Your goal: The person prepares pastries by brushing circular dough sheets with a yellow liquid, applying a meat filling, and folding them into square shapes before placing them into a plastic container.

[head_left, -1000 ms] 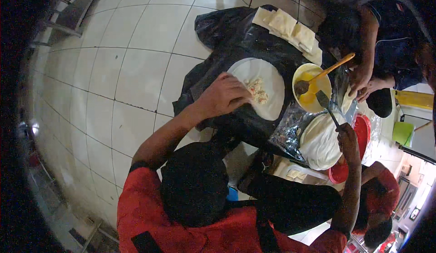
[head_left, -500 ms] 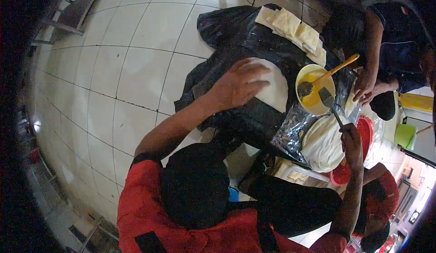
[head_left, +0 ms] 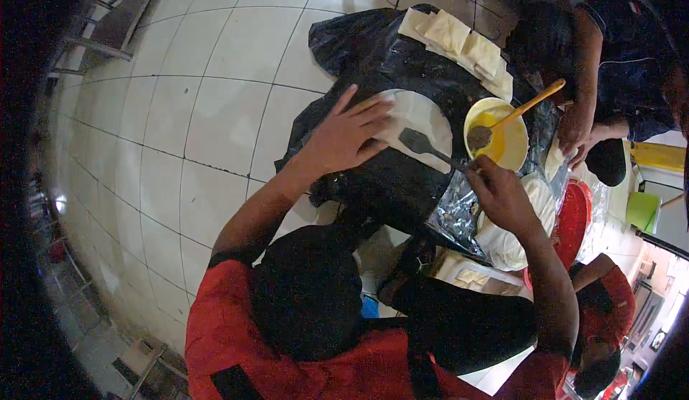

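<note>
A round, pale dough sheet lies on a black plastic cover. My left hand is at the sheet's left edge, its fingers spread and holding nothing. My right hand grips the handle of a dark flat-headed spatula, whose head is over the sheet; whether it touches the dough I cannot tell. Just beyond the right hand stands a cream bowl of yellow liquid. A wooden-handled spoon leans in it, with a dark lump at its lower end.
Folded square dough pieces lie along the far edge. A pile of round dough sheets sits at right by a red tray. Another person's hands work on dough at the right. Crumpled clear plastic lies near the pile.
My right hand has brought the spatula from beside the bowl leftward over the dough sheet. My left hand has drawn back toward the sheet's left edge, fingers more spread.
</note>
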Available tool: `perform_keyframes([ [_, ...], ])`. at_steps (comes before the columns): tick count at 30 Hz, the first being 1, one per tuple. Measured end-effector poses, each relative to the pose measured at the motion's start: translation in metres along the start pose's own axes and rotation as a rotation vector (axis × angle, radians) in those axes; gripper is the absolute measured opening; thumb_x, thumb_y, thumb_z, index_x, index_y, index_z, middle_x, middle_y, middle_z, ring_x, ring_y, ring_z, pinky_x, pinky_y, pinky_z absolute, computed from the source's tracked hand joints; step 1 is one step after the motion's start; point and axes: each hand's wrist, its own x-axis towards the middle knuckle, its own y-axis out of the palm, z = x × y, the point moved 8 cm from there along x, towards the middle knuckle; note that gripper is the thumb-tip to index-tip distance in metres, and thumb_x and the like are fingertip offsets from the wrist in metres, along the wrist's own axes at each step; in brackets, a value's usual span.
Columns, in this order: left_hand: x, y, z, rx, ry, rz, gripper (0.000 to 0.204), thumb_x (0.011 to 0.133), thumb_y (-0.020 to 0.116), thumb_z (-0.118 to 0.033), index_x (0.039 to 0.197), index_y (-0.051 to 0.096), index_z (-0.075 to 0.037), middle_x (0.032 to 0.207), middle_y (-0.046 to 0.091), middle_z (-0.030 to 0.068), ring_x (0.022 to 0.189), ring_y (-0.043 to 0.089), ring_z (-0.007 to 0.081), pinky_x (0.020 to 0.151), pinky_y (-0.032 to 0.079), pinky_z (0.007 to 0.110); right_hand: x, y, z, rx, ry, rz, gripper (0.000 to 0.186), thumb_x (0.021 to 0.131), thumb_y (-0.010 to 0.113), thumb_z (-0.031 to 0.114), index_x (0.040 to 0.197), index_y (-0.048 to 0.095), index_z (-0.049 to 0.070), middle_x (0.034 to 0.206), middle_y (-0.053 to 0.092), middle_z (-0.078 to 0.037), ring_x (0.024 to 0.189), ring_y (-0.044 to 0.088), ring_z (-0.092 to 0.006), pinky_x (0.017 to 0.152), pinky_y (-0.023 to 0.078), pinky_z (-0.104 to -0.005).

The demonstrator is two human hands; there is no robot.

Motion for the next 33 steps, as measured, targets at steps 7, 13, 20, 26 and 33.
perform_keyframes([
  [7,-0.012,0.0,0.011,-0.058,-0.032,-0.066,0.043,0.093,0.065,-0.029,0.134,0.06,-0.018,0.148,0.052,0.0038,0.146,0.038,0.0245,0.123,0.015,0.058,0.006,-0.01,-0.009,-0.21,-0.005,0.046,0.031,0.099,0.055,0.032,0.096,0.064,0.003,0.085,0.069,-0.023,0.083,0.068,-0.0448,0.077,0.054,-0.0544],
  [13,-0.013,0.003,0.014,-0.05,-0.028,-0.053,0.04,0.095,0.062,-0.026,0.134,0.06,-0.018,0.149,0.051,0.0044,0.145,0.038,0.0252,0.123,0.015,0.058,0.007,-0.026,-0.003,-0.13,0.023,0.023,0.027,0.099,0.057,0.025,0.093,0.065,-0.001,0.076,0.066,-0.02,0.072,0.068,-0.0338,0.068,0.05,-0.0419],
  [20,-0.009,0.0,0.014,-0.052,-0.017,-0.09,0.034,0.095,0.062,-0.03,0.126,0.066,-0.015,0.143,0.055,0.0048,0.142,0.042,0.0228,0.122,0.019,0.055,0.022,-0.005,0.011,-0.265,0.005,0.031,0.031,0.098,0.055,0.03,0.093,0.064,0.002,0.085,0.069,-0.025,0.083,0.067,-0.0455,0.077,0.053,-0.0548],
  [26,0.025,-0.017,0.016,-0.141,0.014,-0.105,0.033,0.091,0.067,-0.033,0.118,0.069,-0.013,0.131,0.06,0.0074,0.129,0.052,0.0252,0.113,0.033,0.052,-0.024,-0.04,-0.023,-0.166,0.092,0.038,0.032,0.1,0.056,0.03,0.096,0.067,0.0,0.086,0.069,-0.023,0.081,0.068,-0.0411,0.073,0.053,-0.0477],
  [33,0.104,0.019,0.015,-0.005,0.073,-0.005,0.032,0.079,0.077,-0.03,0.104,0.067,-0.012,0.106,0.062,0.0095,0.109,0.059,0.0331,0.098,0.043,0.051,-0.072,-0.037,-0.029,0.003,0.257,0.069,0.021,0.101,0.058,0.02,0.103,0.068,0.002,0.089,0.071,-0.021,0.084,0.07,-0.0405,0.073,0.053,-0.0434],
])
